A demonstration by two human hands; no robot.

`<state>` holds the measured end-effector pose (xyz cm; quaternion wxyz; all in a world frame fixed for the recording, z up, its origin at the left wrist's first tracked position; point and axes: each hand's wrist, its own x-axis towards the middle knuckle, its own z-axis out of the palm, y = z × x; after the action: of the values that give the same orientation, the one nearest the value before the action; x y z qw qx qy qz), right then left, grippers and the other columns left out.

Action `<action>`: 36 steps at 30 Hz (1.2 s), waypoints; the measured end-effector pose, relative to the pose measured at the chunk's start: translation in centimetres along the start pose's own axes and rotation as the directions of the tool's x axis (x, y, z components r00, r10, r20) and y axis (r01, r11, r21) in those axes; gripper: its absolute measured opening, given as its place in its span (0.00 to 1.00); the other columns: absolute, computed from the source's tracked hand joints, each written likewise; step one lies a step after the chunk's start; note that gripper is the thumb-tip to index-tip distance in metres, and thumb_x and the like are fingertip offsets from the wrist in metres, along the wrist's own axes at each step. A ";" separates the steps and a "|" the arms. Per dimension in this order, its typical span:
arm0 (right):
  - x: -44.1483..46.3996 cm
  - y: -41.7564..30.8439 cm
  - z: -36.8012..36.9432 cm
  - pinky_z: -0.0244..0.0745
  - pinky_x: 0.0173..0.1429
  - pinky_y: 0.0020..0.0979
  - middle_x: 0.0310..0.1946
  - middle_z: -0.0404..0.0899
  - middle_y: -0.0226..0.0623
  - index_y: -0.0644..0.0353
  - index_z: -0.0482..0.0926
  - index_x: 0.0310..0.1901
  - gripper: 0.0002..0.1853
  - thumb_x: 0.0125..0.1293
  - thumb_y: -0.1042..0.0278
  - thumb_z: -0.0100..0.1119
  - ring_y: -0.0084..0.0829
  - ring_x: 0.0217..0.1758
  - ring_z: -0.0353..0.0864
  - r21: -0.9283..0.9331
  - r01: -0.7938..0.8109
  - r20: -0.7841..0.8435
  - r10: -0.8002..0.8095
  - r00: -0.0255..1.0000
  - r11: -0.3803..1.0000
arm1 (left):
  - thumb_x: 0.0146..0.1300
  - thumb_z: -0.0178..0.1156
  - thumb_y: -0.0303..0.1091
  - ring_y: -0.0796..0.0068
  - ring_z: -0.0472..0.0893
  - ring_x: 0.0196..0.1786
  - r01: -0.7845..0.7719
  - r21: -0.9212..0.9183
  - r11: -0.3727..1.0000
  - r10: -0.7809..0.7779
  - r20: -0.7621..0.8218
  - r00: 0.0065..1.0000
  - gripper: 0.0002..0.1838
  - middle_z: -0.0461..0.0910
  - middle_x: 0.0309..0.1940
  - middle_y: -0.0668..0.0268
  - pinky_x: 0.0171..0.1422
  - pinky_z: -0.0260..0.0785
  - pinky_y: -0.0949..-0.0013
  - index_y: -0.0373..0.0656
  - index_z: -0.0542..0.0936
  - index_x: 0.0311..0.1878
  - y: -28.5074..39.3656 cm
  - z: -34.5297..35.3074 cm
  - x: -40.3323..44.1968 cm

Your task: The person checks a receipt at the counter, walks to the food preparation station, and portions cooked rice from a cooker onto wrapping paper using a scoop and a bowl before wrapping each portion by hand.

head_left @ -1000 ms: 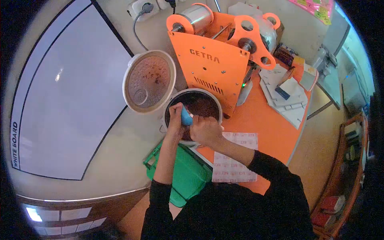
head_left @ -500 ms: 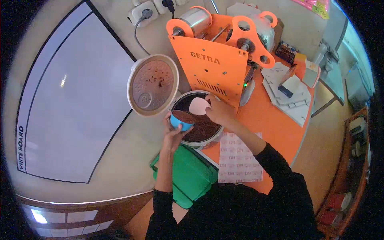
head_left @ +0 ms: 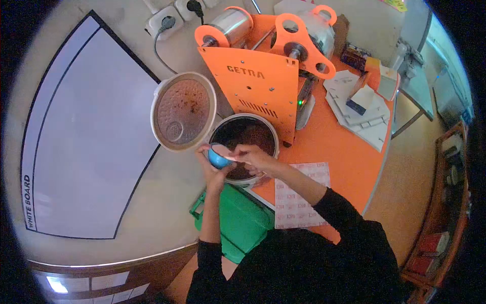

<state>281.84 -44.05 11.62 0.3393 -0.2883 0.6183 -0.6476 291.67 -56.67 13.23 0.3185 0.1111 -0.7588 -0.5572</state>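
Note:
My left hand [head_left: 214, 175] is wrapped round a small blue cup [head_left: 218, 160], held over the near left side of a white bucket. In my right hand [head_left: 254, 158] is a pale pink flat scraper [head_left: 223, 150], lying across the cup's mouth and hiding what is inside. Below both hands the bucket [head_left: 276, 138] holds dark brown, crumbly powder [head_left: 253, 133]. Its round lid [head_left: 183, 109], with brown residue on the inner face, leans upright against the wall on the left.
An orange machine [head_left: 253, 91] marked GETRA stands behind the bucket. Printed paper [head_left: 301, 202] lies on the orange table [head_left: 329, 147] beside my right forearm. Near my left forearm is a green bin [head_left: 235, 218]. White flat pieces [head_left: 362, 119] rest at the right.
My right hand has brought the scraper from above the powder down and left onto the cup's mouth. The heaped brown powder seen in the cup is now covered. The view has shifted slightly.

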 end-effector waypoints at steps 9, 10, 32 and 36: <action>2.9 -5.5 -1.6 0.70 0.49 0.39 0.38 0.79 0.45 0.59 0.77 0.42 0.15 0.64 0.58 0.45 0.42 0.46 0.78 -0.601 -0.238 -0.040 0.269 0.962 0.763 | 0.32 0.71 0.16 0.67 0.66 0.56 0.055 -0.386 0.921 -0.160 -0.245 0.956 0.49 0.61 0.52 0.66 0.61 0.63 0.61 0.51 0.55 0.58 -1.6 -1.5 -1.8; 3.1 -4.7 -1.8 0.70 0.49 0.39 0.38 0.79 0.45 0.59 0.77 0.42 0.15 0.64 0.58 0.45 0.42 0.46 0.78 -0.600 -0.250 -0.042 0.282 0.959 0.760 | 0.33 0.72 0.19 0.66 0.65 0.58 0.040 -0.494 0.869 -0.171 -0.222 0.960 0.52 0.60 0.54 0.65 0.62 0.62 0.61 0.53 0.53 0.62 -0.3 -0.9 -2.4; -21.0 13.9 -5.7 0.77 0.37 0.41 0.55 0.70 0.50 0.42 0.69 0.59 0.30 0.56 0.41 0.58 0.41 0.43 0.79 -0.492 -0.412 -0.645 -0.004 0.764 0.767 | 0.65 0.52 0.45 0.55 0.73 0.52 0.514 0.496 0.700 -0.707 0.585 0.398 0.20 0.76 0.45 0.57 0.60 0.62 0.60 0.37 0.74 0.49 -11.8 -0.8 -29.4; -20.9 16.8 -4.7 0.76 0.43 0.45 0.56 0.67 0.53 0.40 0.68 0.61 0.33 0.51 0.44 0.62 0.48 0.47 0.77 -0.884 -0.333 -0.399 -0.160 0.903 0.328 | 0.64 0.52 0.45 0.55 0.74 0.50 0.799 0.463 0.383 -0.827 0.558 0.073 0.21 0.76 0.45 0.56 0.58 0.63 0.59 0.39 0.73 0.51 -12.6 -4.1 -34.5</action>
<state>292.12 -24.72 -4.52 0.0039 -0.2503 0.9483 -0.1953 318.43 -46.24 -10.02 -0.3770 0.2883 -0.6293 -0.6154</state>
